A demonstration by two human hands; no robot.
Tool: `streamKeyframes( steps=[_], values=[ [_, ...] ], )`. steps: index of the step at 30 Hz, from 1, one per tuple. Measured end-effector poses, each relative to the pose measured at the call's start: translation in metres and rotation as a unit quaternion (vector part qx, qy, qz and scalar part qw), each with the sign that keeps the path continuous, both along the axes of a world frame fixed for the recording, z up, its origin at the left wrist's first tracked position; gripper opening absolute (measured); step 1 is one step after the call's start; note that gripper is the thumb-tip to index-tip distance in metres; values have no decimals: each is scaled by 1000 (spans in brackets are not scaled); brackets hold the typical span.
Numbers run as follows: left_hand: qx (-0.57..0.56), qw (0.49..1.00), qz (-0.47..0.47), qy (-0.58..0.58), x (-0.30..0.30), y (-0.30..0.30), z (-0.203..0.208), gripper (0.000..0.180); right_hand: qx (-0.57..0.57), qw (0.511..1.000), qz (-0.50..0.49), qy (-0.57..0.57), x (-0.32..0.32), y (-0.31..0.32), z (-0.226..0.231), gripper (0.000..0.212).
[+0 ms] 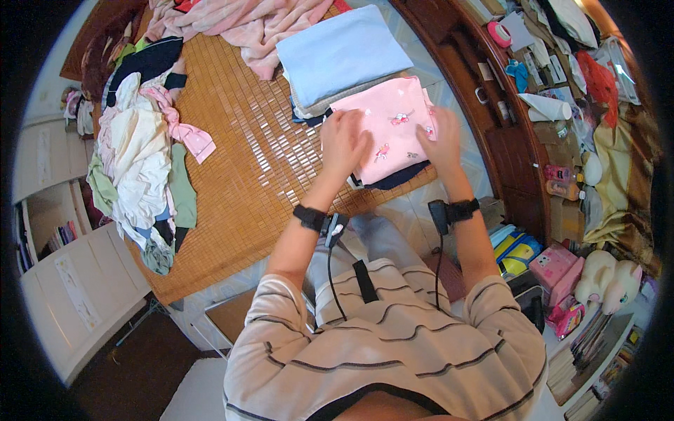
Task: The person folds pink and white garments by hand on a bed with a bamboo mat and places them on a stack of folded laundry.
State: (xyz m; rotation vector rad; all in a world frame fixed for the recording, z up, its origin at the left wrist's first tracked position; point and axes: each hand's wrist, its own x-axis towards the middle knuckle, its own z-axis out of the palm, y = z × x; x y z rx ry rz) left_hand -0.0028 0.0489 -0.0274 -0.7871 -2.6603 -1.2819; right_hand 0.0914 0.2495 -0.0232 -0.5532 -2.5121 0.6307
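A neatly folded pink garment [393,119] with small printed figures lies on a stack near the right edge of the woven mat. My left hand [345,144] grips its left side, thumb over the top of the cloth. On the opposite side my right hand [442,140] holds the right edge, its fingers slightly blurred by motion. Dark folded cloth [397,177] shows beneath the pink piece. Just beyond, a folded light-blue cloth [344,52] tops another stack, with grey and dark layers under it.
A loose heap of crumpled clothes [140,140] covers the mat's left side. A pink blanket [246,28] lies bunched at the far end. The woven mat [246,210] spans the bed. Dark wooden furniture [484,105] and cluttered shelves stand right; white cabinets [84,281] stand left.
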Motion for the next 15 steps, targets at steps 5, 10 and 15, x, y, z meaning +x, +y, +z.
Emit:
streamKeyframes(
  steps=[5,10,15],
  values=[
    [-136,975,-151,92,-12,32,-11,71,72,964,253,-35,-51,-21,-2,48],
    [-230,953,-177,82,-16,35,-37,88,149,964,199,-97,-47,-26,-48,54],
    [-203,964,-160,63,-18,35,-45,92,139,972,175,-77,-48,-26,-58,57]
  ],
)
